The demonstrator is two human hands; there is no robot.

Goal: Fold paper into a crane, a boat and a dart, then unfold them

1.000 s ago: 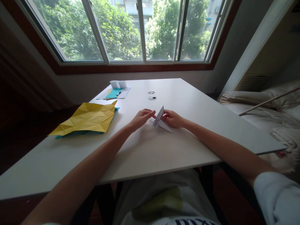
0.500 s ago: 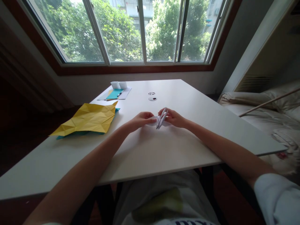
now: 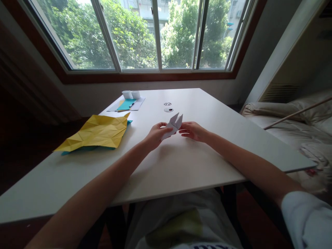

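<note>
Folded white paper piece [image 3: 172, 125] held just above the white table [image 3: 181, 166], pinched at its lower end by left hand [image 3: 155, 135]; right hand [image 3: 193, 130] just beside, fingers loosely curled, empty; judged featherlight, creasable; grip along folded edges.

White table [image 3: 197, 162]: creased yellow sheet [image 3: 97, 133] at 9 o'clock, lying on a teal sheet [image 3: 85, 148]. At 11 o'clock: white paper [image 3: 137, 102] carrying a teal card [image 3: 126, 104], two small white boxes [image 3: 131, 94] touching its far edge. At 12 o'clock: two round cable ports [image 3: 168, 107].
</note>
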